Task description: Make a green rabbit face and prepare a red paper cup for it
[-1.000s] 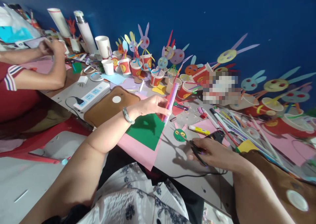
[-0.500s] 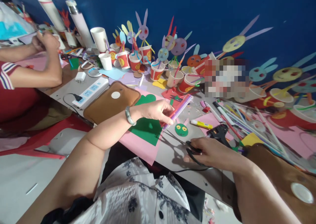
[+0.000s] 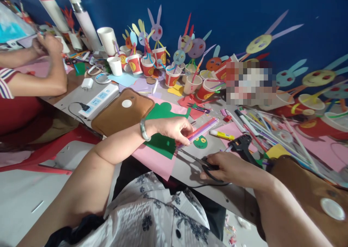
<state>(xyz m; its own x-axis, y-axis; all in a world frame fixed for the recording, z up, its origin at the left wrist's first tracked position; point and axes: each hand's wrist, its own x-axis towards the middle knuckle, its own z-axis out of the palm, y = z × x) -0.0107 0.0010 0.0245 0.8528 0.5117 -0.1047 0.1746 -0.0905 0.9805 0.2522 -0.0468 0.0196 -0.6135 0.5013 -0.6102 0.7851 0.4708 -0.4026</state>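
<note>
My left hand (image 3: 175, 129), wearing a jade-like bangle, is closed round a red and a purple drinking straw (image 3: 203, 131), which slant up to the right. In my right hand (image 3: 231, 167) are black-handled scissors (image 3: 194, 157), fingers through the loops. Their blade tips lie close to the lower end of the straws; I cannot tell whether they touch. Just beyond the scissors, a round green paper face (image 3: 200, 142) with yellow eyes rests on the table, partly covered by the straws. Green paper (image 3: 163, 145) and a pink sheet (image 3: 152, 163) lie under my left hand.
Paper cups (image 3: 173, 75) with paper rabbit figures line the blue wall. A glue gun (image 3: 243, 145), a yellow glue stick (image 3: 222, 135) and loose straws lie right. Leftward are a brown pad (image 3: 108, 120), a power strip (image 3: 99, 101) and another person's arm (image 3: 40, 83).
The straws in my left hand have come down flatter and now overlap the green face. The scissors have shifted slightly left, their blades nearer together.
</note>
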